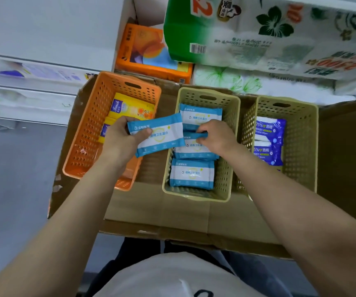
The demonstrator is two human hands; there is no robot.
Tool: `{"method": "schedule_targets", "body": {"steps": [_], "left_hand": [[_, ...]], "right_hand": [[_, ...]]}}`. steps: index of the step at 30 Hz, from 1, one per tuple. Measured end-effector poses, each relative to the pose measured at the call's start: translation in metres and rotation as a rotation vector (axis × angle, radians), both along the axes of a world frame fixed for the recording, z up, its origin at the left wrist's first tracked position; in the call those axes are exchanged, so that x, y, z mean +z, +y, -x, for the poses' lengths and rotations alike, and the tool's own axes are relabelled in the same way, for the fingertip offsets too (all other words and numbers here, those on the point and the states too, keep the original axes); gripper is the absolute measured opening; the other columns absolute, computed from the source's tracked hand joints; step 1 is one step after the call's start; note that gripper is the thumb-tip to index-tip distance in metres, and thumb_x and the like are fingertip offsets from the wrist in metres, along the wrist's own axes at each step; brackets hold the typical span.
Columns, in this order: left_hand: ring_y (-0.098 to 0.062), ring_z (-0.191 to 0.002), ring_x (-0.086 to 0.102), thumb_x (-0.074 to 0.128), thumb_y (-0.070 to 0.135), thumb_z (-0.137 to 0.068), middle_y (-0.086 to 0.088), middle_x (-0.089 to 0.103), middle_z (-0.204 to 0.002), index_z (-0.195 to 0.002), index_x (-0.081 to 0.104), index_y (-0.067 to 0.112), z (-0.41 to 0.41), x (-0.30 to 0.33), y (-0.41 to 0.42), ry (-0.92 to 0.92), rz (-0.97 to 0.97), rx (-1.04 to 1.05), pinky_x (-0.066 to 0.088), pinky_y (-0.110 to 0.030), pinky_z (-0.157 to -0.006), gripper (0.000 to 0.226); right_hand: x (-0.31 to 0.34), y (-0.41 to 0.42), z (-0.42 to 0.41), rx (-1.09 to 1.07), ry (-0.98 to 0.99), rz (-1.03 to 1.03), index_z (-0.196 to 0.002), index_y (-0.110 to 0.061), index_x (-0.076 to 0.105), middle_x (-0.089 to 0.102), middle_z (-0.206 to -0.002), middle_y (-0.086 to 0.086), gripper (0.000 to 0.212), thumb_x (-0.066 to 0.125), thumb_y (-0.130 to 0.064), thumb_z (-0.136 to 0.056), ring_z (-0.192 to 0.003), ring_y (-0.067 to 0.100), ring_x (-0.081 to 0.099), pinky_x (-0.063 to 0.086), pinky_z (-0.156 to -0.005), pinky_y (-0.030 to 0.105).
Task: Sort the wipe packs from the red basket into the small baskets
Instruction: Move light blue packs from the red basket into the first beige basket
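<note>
Three small baskets stand side by side on flattened cardboard (185, 213). The orange basket (91, 133) on the left holds yellow packs (130, 108). The middle beige basket (228, 146) holds several light-blue-and-white wipe packs (192, 174). The right beige basket (301, 146) holds dark-blue packs (269, 129). My left hand (123, 138) grips a light-blue-and-white pack (164, 133) above the gap between the orange and middle baskets. My right hand (215, 136) pinches the edge of another light-blue pack (194, 136) inside the middle basket. The red basket is out of view.
Behind the baskets lie an orange tissue package (151, 52) and large wrapped paper-roll bundles (279, 35). White shelves (33, 67) stand at the left over grey floor (12, 179). A raised cardboard flap (348, 157) borders the right side. My torso fills the bottom.
</note>
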State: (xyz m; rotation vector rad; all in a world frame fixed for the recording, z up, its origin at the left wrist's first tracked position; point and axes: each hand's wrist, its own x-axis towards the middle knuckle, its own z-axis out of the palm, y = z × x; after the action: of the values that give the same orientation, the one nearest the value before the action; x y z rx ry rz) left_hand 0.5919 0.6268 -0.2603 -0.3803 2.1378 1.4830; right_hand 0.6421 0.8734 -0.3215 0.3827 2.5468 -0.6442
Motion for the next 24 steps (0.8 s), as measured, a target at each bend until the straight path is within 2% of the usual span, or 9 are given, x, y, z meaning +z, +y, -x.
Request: {"method": "schedule_targets", "body": {"steps": [3, 5, 7, 9, 12, 14, 19, 21, 24], "left_hand": [[-0.01, -0.087, 0.071, 0.078, 0.022, -0.082, 0.002, 0.07, -0.098, -0.093, 0.058, 0.025, 0.001, 0.0, 0.002, -0.011, 0.018, -0.04, 0.056, -0.023, -0.062, 0.023], [-0.01, -0.085, 0.071, 0.078, 0.021, -0.082, 0.001, 0.071, -0.096, -0.098, 0.061, 0.018, 0.001, 0.0, 0.008, -0.042, 0.003, -0.112, 0.056, -0.022, -0.061, 0.024], [-0.013, -0.086, 0.072, 0.078, 0.018, -0.081, -0.002, 0.072, -0.098, -0.105, 0.063, 0.012, 0.001, 0.0, 0.019, -0.081, -0.013, -0.2, 0.057, -0.025, -0.065, 0.029], [-0.016, -0.087, 0.072, 0.079, 0.014, -0.081, -0.007, 0.072, -0.099, -0.108, 0.063, 0.007, 0.001, 0.0, 0.031, -0.093, -0.052, -0.238, 0.058, -0.027, -0.068, 0.032], [-0.02, -0.09, 0.072, 0.077, 0.012, -0.082, -0.01, 0.073, -0.102, -0.108, 0.064, 0.006, 0.001, -0.005, 0.045, -0.119, -0.152, -0.197, 0.059, -0.029, -0.07, 0.029], [-0.02, -0.094, 0.072, 0.075, 0.013, -0.085, -0.007, 0.073, -0.104, -0.11, 0.064, 0.007, -0.001, -0.012, 0.051, -0.135, -0.173, -0.161, 0.06, -0.03, -0.073, 0.028], [-0.01, -0.108, 0.058, 0.071, 0.023, -0.088, 0.008, 0.061, -0.118, -0.126, 0.055, 0.023, -0.012, -0.032, 0.058, 0.138, 0.151, -0.232, 0.048, -0.02, -0.084, 0.041], [-0.011, -0.114, 0.055, 0.07, 0.025, -0.088, 0.006, 0.056, -0.128, -0.134, 0.05, 0.029, -0.018, -0.038, 0.058, 0.173, 0.213, -0.312, 0.049, -0.027, -0.092, 0.05], [-0.003, -0.099, 0.059, 0.068, 0.021, -0.09, 0.012, 0.063, -0.112, -0.137, 0.048, 0.037, -0.022, -0.043, 0.058, 0.086, 0.152, -0.315, 0.049, -0.012, -0.069, 0.054]], "right_hand": [[0.014, 0.0, -0.001, -0.048, 0.255, -0.068, -0.121, -0.019, 0.068, 0.065, -0.116, 0.003, 0.03, 0.067, -0.026, -0.091, -0.11, 0.02, 0.058, 0.049, -0.092, 0.036], [0.035, -0.001, 0.004, -0.271, 0.447, 0.158, -0.119, -0.021, 0.069, 0.069, -0.114, -0.005, 0.028, 0.066, -0.031, -0.092, -0.108, 0.008, 0.061, 0.05, -0.093, 0.029], [0.056, -0.001, 0.013, -0.332, 0.296, 0.522, -0.117, -0.029, 0.07, 0.07, -0.111, -0.016, 0.03, 0.069, -0.041, -0.088, -0.101, -0.009, 0.062, 0.05, -0.085, 0.015], [0.068, -0.002, 0.019, -0.174, 0.029, 0.664, -0.113, -0.031, 0.071, 0.072, -0.107, -0.014, 0.03, 0.075, -0.04, -0.084, -0.095, -0.009, 0.065, 0.049, -0.075, 0.008], [0.07, 0.004, 0.025, -0.092, -0.066, 0.641, -0.101, -0.019, 0.073, 0.073, -0.093, -0.002, 0.019, 0.078, -0.015, -0.083, -0.083, 0.006, 0.067, 0.054, -0.079, 0.021], [0.067, 0.013, 0.028, -0.137, -0.079, 0.639, -0.097, -0.02, 0.073, 0.072, -0.088, -0.002, 0.017, 0.078, -0.011, -0.083, -0.08, 0.006, 0.066, 0.054, -0.079, 0.024], [0.046, 0.036, 0.039, -0.391, 0.12, 0.453, -0.092, -0.022, 0.072, 0.069, -0.088, 0.001, 0.012, 0.075, -0.013, -0.085, -0.079, 0.009, 0.063, 0.053, -0.074, 0.025], [0.036, 0.04, 0.047, -0.353, 0.161, 0.278, -0.093, -0.023, 0.071, 0.066, -0.085, -0.006, 0.011, 0.074, -0.015, -0.086, -0.078, 0.007, 0.06, 0.05, -0.069, 0.02], [0.022, 0.035, 0.055, -0.206, 0.158, 0.124, -0.098, -0.023, 0.072, 0.066, -0.097, -0.008, 0.011, 0.069, -0.018, -0.089, -0.093, 0.009, 0.058, 0.046, -0.081, 0.026]]}}
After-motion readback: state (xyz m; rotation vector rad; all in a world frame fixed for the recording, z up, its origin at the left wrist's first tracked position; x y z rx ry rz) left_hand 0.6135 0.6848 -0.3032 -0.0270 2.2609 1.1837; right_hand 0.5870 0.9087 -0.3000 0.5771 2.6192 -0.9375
